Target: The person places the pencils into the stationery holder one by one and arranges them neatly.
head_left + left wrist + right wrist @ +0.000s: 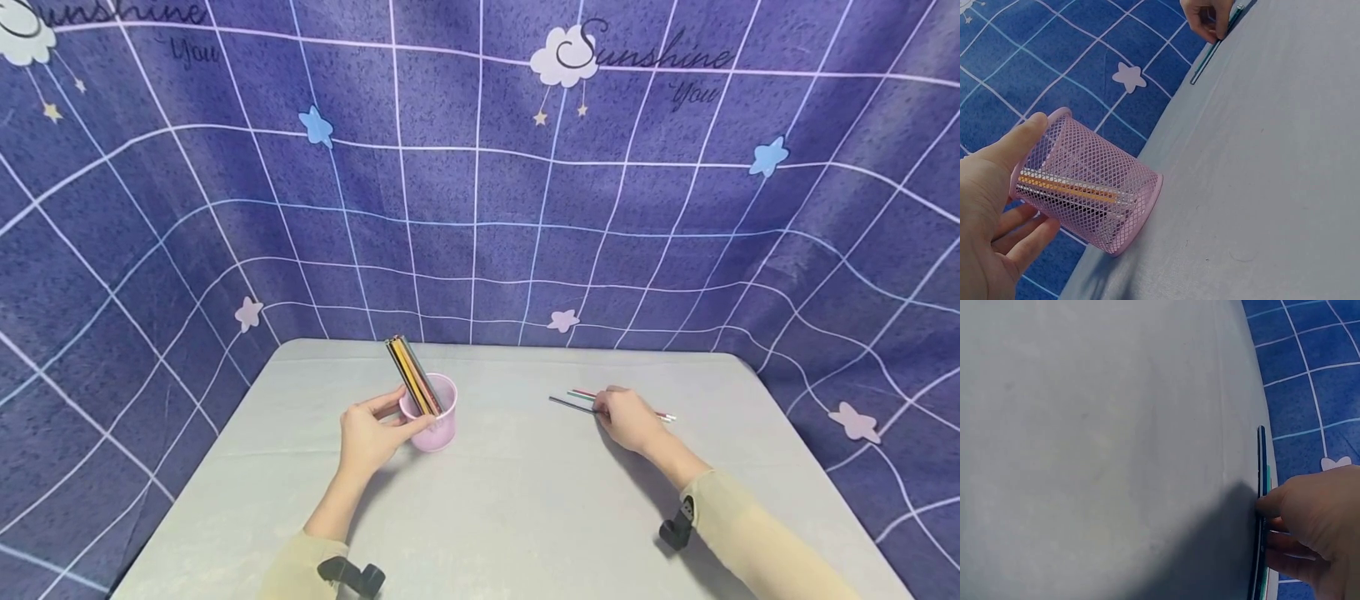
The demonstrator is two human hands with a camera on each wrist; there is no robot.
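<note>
My left hand [371,433] grips the rim of a pink mesh pencil cup [435,435], thumb on the near side and fingers at its left. Several pencils [411,371], yellow and dark among them, lean to the left inside the cup; their lower parts show through the mesh in the left wrist view. At the right, my right hand [628,417] pinches pencils lying on the table, thumb against a dark pencil [1262,459] and fingers on the other side. A red pencil [579,392] and a green pencil [1269,478] lie alongside, partly hidden by the hand.
A pale grey cloth covers the table [495,500]. Behind and at both sides hangs a blue-purple curtain [442,192] with a grid, stars and clouds, meeting the table's far edge close behind the pencils and cup. Each wrist wears a dark camera mount [352,575].
</note>
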